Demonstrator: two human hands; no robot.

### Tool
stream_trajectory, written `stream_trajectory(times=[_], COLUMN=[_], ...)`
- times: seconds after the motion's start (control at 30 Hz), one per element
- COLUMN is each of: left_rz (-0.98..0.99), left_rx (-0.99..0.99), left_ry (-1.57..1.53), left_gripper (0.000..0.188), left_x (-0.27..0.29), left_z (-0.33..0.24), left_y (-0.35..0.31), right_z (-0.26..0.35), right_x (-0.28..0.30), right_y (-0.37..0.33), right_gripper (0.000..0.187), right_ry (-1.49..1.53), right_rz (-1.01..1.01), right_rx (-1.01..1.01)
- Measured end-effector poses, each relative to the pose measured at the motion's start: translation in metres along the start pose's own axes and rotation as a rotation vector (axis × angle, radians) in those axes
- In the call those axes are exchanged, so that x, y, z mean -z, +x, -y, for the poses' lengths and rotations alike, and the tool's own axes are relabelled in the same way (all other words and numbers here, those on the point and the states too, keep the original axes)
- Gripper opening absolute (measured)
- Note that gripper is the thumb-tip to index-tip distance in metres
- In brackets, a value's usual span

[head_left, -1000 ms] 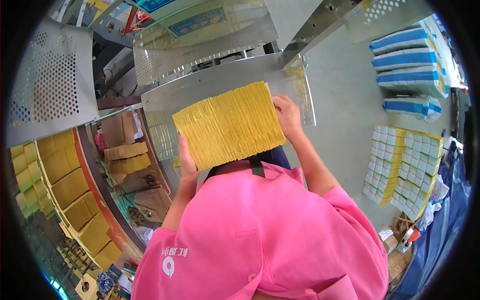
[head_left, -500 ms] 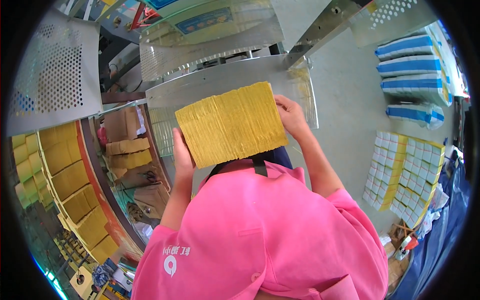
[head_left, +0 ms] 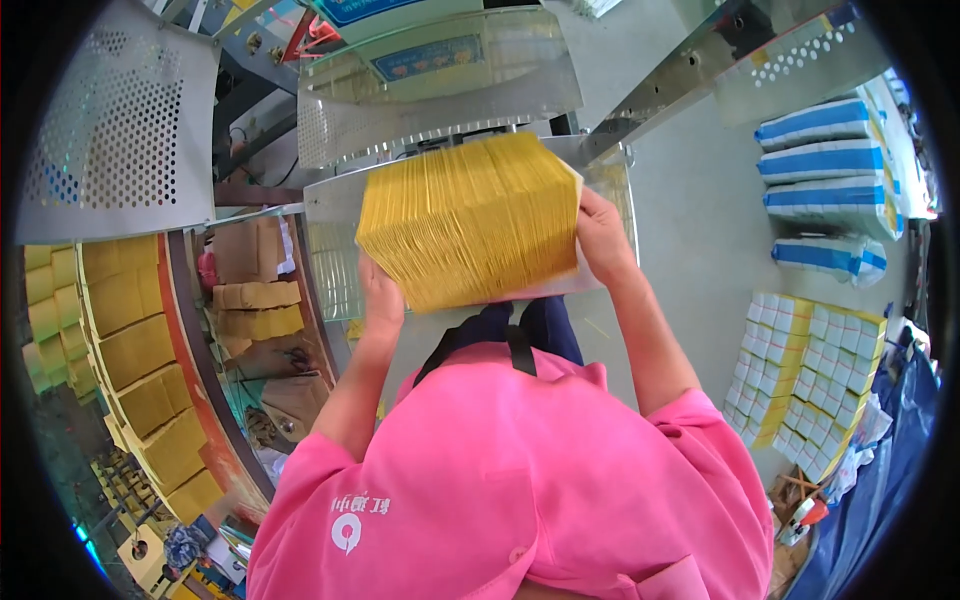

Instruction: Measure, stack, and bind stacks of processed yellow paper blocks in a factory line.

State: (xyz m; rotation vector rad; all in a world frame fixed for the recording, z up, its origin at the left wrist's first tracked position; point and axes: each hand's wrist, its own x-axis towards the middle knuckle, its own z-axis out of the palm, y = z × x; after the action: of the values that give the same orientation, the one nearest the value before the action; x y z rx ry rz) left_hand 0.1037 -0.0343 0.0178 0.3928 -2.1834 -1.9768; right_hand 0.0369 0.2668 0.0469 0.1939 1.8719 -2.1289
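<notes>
Here's the thick stack of yellow paper (head_left: 470, 220), its sheet edges ridged and packed tight, up in front of the person at the near side of the steel table (head_left: 335, 205); whether it touches the metal, I can't tell. The left hand (head_left: 384, 295) presses in at the stack's near left corner, its fingertips hidden by the paper. Over on the right, the right hand (head_left: 606, 238) has the other end, fingers bent and drawn together against the side, the tips partly out of sight. So the stack is squeezed between two hands! Just beyond the table stands a clear guard (head_left: 440, 85), and at far left a perforated metal panel (head_left: 130, 140). Look left: yellow paper piles (head_left: 140, 355) line up in a row, with brown cardboard (head_left: 250, 250) between them and the table. Out right, blue-and-white bundles (head_left: 820, 165) lie stacked at the far side, banded white-and-yellow packs (head_left: 805, 370) sit nearer, and a blue tarpaulin (head_left: 865, 490) bunches beside them.
</notes>
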Motion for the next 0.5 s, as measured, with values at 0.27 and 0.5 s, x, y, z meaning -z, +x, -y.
stream_trajectory(times=[0.27,0.5], left_rz=[0.143,0.02], left_rx=[-0.114,-0.1], left_ry=[0.2,0.191], left_gripper=[0.047,0.044], left_x=[-0.018,-0.066], left_z=[0.019,0.035], left_y=[0.017,0.014], right_z=[-0.002,-0.019], right_x=[0.006,0.006], right_y=[0.022,0.036], right_gripper=[0.032,0.013], right_ry=[0.422,0.53], right_rz=[-0.09,-0.453], right_rx=[0.103,0.201])
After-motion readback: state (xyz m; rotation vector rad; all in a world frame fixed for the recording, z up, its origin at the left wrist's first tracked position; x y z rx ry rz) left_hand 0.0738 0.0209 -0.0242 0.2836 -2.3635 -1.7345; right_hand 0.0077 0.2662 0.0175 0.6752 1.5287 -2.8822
